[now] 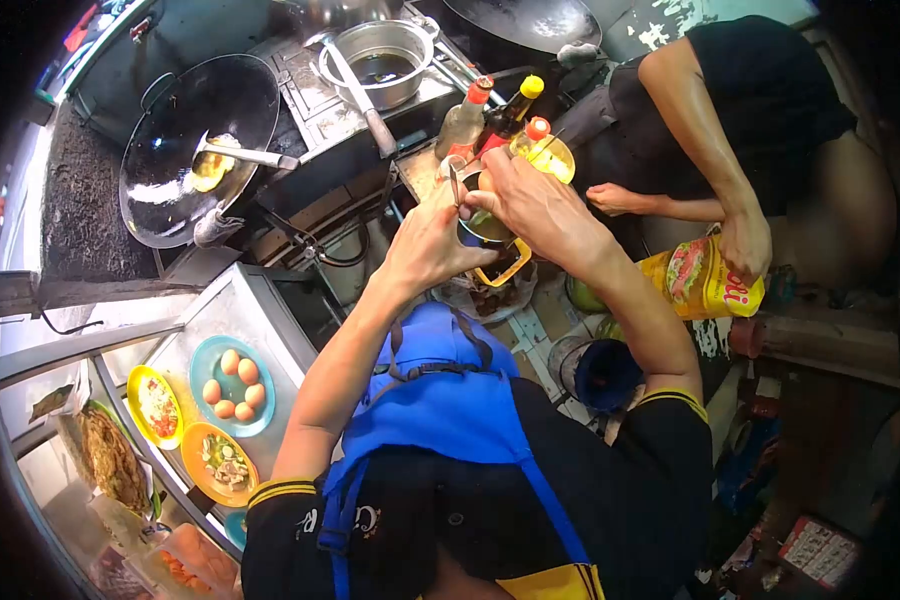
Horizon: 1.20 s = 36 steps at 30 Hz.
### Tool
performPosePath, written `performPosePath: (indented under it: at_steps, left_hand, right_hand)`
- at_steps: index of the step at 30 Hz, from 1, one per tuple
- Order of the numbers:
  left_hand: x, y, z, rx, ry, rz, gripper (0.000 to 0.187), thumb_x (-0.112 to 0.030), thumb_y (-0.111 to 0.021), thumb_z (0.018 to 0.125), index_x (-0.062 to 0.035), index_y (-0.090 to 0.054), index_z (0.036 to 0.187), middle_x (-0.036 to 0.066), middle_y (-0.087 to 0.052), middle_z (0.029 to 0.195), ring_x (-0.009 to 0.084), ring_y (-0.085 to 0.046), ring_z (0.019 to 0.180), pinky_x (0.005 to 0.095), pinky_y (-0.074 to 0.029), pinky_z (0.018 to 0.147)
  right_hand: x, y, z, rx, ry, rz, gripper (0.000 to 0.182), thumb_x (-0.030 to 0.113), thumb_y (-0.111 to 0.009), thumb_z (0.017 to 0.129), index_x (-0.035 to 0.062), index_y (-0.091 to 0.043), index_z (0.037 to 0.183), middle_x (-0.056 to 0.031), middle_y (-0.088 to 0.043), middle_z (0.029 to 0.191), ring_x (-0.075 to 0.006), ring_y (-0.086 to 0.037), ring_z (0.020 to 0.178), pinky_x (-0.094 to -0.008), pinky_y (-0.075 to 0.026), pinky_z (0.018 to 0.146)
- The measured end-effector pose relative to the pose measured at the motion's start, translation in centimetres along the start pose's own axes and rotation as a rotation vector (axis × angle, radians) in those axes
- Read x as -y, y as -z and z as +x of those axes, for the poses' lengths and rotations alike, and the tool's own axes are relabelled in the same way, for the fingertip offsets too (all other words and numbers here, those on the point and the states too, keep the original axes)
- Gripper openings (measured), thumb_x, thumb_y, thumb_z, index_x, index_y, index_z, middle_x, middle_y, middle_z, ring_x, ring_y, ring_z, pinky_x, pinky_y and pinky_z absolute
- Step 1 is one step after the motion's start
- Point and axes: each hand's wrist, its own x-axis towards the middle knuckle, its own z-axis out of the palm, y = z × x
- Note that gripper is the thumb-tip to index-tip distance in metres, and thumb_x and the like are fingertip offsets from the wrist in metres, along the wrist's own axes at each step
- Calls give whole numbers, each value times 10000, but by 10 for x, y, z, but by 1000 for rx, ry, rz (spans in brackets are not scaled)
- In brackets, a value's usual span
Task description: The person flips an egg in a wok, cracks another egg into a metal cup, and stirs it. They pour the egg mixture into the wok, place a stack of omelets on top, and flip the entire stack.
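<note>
Both of my hands meet over a small container beside the sauce bottles. My left hand curls around its near left side, with the thumb stretched toward the right. My right hand has its fingers pinched together at the rim; what they hold is hidden. A thin metal handle stands up between my hands. Just beyond them are a red-capped bottle, a dark bottle with a yellow cap and a yellow sauce bottle. Below my hands sits a yellow-rimmed container.
At the left a wok holds a ladle over yellow food. An aluminium pot stands at the back. Plates with eggs and chopped food lie lower left. Another person's hand holds a yellow packet at the right.
</note>
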Motion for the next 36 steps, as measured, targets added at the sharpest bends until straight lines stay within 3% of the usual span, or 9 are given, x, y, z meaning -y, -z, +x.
performPosePath:
  at_steps: [4, 9, 19, 27, 28, 30, 34, 35, 36]
  left_hand:
    - [9, -5, -4, -44, -100, 1, 618, -286, -919, 596, -51, -541, 1024, 88, -544, 843, 278, -592, 776, 389, -501, 715]
    - [17, -9, -9, -48, -120, -15, 615, -244, -902, 617, -68, -551, 1090, 90, -574, 893, 295, -589, 812, 401, -498, 733]
    - [-4, -4, -12, -110, -115, -26, 693, -215, -899, 610, -75, -542, 1187, 114, -608, 964, 325, -607, 855, 417, -502, 763]
    - [-13, -7, -14, 31, -99, 15, 806, -192, -894, 605, -89, -506, 1304, 146, -612, 1082, 364, -611, 949, 434, -507, 826]
    - [-16, -9, -13, 37, -99, 10, 806, -192, -894, 605, -89, -506, 1304, 146, -612, 1082, 364, -611, 949, 434, -507, 826]
    - [-21, -13, -12, -39, -176, -8, 647, -197, -899, 563, -63, -446, 1005, 126, -531, 937, 383, -575, 851, 449, -490, 701]
    - [-20, -29, -11, -7, -234, -33, 637, -178, -890, 569, -66, -436, 1001, 130, -531, 930, 384, -577, 870, 449, -483, 708]
    - [-23, -32, -11, 71, -137, -55, 645, -182, -892, 569, -60, -438, 1011, 139, -532, 930, 382, -581, 872, 448, -483, 713]
    - [-23, -34, -12, 83, -138, -57, 645, -182, -892, 569, -60, -438, 1011, 139, -532, 930, 382, -581, 872, 448, -483, 713]
  right_hand:
    - [5, 6, 3, 33, -39, 28, 364, 343, -592, 991, 35, -418, 1076, -242, -593, 923, -454, -606, 896, -520, -465, 733]
    - [4, 5, 3, 37, -47, 23, 383, 439, -523, 1009, 98, -454, 1170, -243, -639, 835, -466, -648, 843, -571, -486, 705]
    - [16, 29, -3, 40, -76, 73, 383, 463, -473, 1027, 110, -446, 1172, -233, -657, 760, -458, -658, 774, -577, -480, 665]
    - [23, 39, -19, 30, -154, 60, 373, 482, -451, 1031, 144, -454, 1189, -215, -666, 737, -442, -673, 754, -557, -500, 645]
    - [22, 37, -21, 31, -162, 60, 373, 482, -451, 1031, 144, -454, 1189, -215, -666, 737, -442, -673, 754, -557, -500, 645]
    - [19, 28, -28, -14, -185, -51, 376, 487, -456, 1026, 149, -464, 1190, -200, -674, 743, -420, -684, 740, -547, -502, 624]
    - [12, 12, -47, -207, -145, -173, 393, 492, -494, 1006, 132, -502, 1164, -153, -669, 713, -393, -672, 669, -505, -514, 603]
    - [15, 13, -53, -206, -201, -93, 354, 406, -583, 984, 101, -519, 1151, -176, -672, 797, -385, -665, 763, -480, -524, 681]
    - [12, 9, -59, -208, -212, -90, 354, 406, -583, 984, 101, -519, 1151, -176, -672, 797, -385, -665, 763, -480, -524, 681]
